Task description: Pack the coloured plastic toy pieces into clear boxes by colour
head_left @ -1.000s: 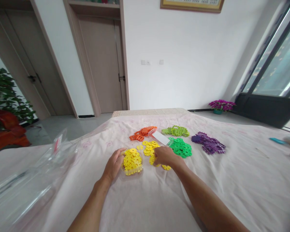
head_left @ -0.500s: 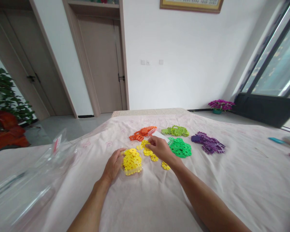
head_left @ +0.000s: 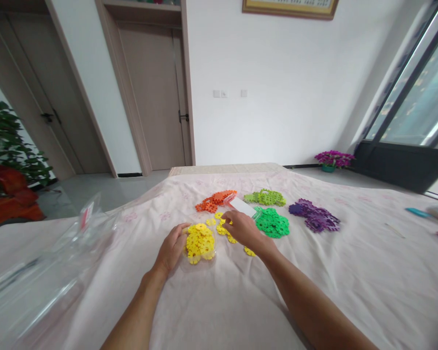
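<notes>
My left hand is closed round the left side of a clear plastic box, which is heaped with yellow notched building discs. To its right, my right hand is bent low over several loose yellow discs on the cloth. Its thumb and index finger are curled in a pinch. Whether a disc sits between the fingertips cannot be made out. Another loose yellow disc lies under the right wrist's near side, partly covered by it.
Beyond my hands lie orange discs, light green discs, green discs and purple discs. A white-topped clear lid or box rests between them. Clear plastic bags spread over the cloth at left. A blue item lies far right.
My right hand has shifted slightly right and nearer to me, over the loose yellow discs. The yellow heap in the box looks slightly rearranged. My left hand stays on the box.
</notes>
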Available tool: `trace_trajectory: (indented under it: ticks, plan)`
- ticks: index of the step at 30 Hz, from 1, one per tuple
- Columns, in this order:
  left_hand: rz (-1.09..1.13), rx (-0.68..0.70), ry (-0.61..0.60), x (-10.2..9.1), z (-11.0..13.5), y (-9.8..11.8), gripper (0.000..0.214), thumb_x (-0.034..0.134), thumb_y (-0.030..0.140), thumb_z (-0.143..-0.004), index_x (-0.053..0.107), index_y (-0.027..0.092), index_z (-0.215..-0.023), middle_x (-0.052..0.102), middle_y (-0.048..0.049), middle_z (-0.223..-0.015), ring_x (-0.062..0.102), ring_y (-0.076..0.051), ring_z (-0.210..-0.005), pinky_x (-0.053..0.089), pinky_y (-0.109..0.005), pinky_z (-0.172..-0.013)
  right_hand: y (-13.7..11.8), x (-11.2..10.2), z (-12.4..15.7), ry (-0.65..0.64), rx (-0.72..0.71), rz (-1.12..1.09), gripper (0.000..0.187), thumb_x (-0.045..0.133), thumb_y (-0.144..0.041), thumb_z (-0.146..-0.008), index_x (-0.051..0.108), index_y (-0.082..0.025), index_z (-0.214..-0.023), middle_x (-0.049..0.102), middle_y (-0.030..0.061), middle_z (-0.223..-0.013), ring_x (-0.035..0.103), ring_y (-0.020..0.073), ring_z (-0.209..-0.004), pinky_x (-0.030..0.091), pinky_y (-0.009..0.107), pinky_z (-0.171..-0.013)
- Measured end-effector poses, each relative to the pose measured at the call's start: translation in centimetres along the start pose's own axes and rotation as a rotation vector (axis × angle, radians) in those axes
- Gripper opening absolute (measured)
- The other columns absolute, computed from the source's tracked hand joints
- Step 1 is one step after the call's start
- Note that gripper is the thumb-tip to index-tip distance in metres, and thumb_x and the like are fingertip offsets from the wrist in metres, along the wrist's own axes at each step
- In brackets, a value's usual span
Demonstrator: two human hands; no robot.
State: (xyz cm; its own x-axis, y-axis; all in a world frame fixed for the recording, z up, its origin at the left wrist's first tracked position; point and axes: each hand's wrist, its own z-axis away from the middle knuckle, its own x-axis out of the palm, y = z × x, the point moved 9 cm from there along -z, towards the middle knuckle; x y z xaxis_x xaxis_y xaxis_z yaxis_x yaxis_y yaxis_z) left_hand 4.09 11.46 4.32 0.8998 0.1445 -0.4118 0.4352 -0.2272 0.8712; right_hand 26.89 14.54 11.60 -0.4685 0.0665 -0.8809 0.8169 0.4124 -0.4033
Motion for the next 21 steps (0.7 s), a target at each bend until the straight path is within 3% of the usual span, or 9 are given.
trace_trajectory:
  ticks: [6, 12, 21]
  plan:
    - [-0.030, 0.019, 0.011, -0.2, 0.0, 0.1, 0.040, 0.044, 0.033, -0.086, 0.060, 0.020, -0.120, 0.064, -0.0074, -0.122, 0.058, -0.022, -0.114, 0.042, -0.036, -0.101, 2.8, 1.1, 0.4, -0.189, 0.172, 0.313, 0.028, 0.062, -0.029, -0.079, 0.069, -0.024, -0.106, 0.070, 0.0066, -0.109, 0.065, 0.0246, -0.098, 0.046, 0.030, -0.074]
    - [-0.027, 0.022, 0.017, -0.2, 0.0, 0.2, 0.039, 0.044, 0.033, -0.085, 0.061, 0.020, -0.118, 0.063, -0.0073, -0.125, 0.056, -0.023, -0.118, 0.040, -0.037, -0.104, 2.1, 1.2, 0.9, -0.276, 0.175, 0.430, 0.029, 0.061, -0.025, -0.081, 0.069, -0.021, -0.108, 0.070, 0.0114, -0.110, 0.065, 0.0275, -0.102, 0.048, 0.032, -0.076]
    - [-0.013, 0.024, -0.002, -0.1, 0.0, 0.3, 0.041, 0.044, 0.034, -0.087, 0.059, 0.019, -0.121, 0.062, -0.0088, -0.126, 0.057, -0.023, -0.117, 0.040, -0.038, -0.105, 2.0, 1.6, 1.0, -0.293, 0.190, 0.470, 0.026, 0.056, -0.025, -0.085, 0.067, -0.018, -0.107, 0.071, 0.0136, -0.107, 0.067, 0.0276, -0.100, 0.049, 0.034, -0.076]
